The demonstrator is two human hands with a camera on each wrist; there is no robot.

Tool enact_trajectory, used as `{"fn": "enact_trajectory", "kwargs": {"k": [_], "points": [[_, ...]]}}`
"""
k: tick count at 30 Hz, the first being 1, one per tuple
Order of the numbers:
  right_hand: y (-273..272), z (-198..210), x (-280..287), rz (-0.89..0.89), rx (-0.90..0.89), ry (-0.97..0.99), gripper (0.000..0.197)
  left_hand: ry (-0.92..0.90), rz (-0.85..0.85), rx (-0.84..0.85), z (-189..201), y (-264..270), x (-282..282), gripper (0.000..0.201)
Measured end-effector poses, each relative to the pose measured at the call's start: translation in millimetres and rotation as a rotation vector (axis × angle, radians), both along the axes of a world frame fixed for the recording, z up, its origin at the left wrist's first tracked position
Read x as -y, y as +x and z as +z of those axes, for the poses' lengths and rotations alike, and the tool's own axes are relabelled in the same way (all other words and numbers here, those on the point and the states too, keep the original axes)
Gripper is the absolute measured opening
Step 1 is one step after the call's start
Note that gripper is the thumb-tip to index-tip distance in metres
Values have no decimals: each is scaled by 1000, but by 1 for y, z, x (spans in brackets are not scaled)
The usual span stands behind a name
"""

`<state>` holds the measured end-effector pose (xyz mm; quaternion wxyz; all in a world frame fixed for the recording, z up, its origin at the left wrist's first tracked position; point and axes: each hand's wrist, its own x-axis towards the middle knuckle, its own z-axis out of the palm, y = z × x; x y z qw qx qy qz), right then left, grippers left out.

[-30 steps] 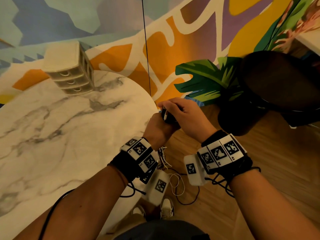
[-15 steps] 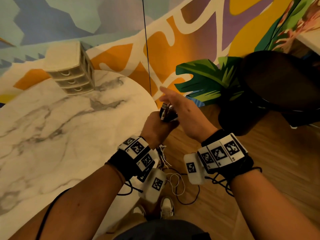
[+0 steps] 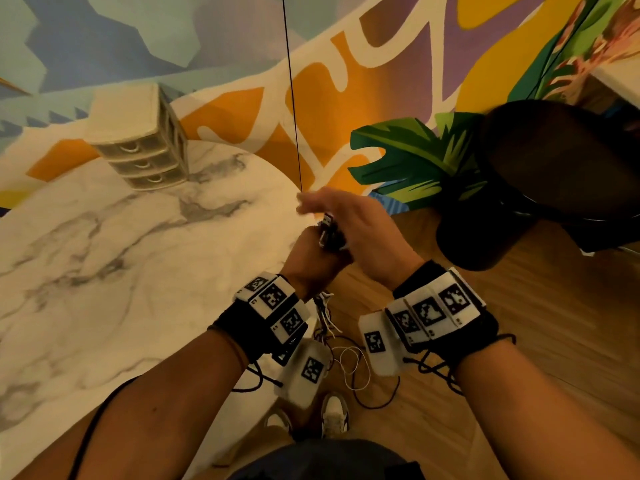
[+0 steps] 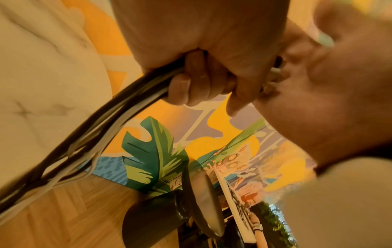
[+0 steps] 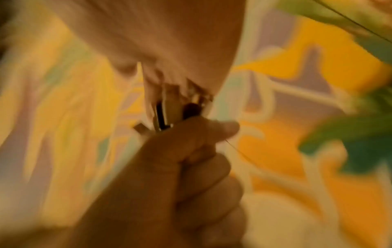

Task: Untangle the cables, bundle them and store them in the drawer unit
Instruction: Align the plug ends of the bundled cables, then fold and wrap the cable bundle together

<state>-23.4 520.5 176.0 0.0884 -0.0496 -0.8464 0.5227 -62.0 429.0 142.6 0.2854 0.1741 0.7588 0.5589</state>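
My left hand (image 3: pixel 310 263) is held just off the edge of the marble table (image 3: pixel 104 271), fist curled round a bundle of black and white cables (image 4: pixel 118 117). Their plug ends (image 3: pixel 327 230) stick up out of the fist. The rest hangs down to loose loops (image 3: pixel 349 365) on the floor. My right hand (image 3: pixel 349 220) lies over the plugs with its fingers stretched out flat and blurred, holding nothing. In the blurred right wrist view the plugs (image 5: pixel 165 114) show between the left fist (image 5: pixel 180 167) and the right palm. The beige three-drawer unit (image 3: pixel 145 150) stands shut at the table's far side.
A dark round stool (image 3: pixel 554 174) stands close on the right, over wooden floor (image 3: pixel 519 341). A painted wall rises behind, with a thin black line (image 3: pixel 292 98) running down it. My shoes (image 3: pixel 334 414) are below the hanging cables.
My right hand was curled over the plug ends; it has let go and its fingers have straightened out towards the table. The left fist has kept its grip.
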Motion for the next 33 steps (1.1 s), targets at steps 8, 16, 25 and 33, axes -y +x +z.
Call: {"fn": "enact_trajectory", "kwargs": {"k": [8,16,25,33], "points": [[19,-57,14,-71,141,-424,19,389,116,97,34,-19,-9,37],[15,-95,24,-285,20,-194,41,380,233,212,13,0,-14,50],[4,-103,38,-585,72,-446,30,642,574,294,48,-30,-39,52],[14,-116,17,-352,-27,154,50,580,767,380,34,-89,-16,47]]}}
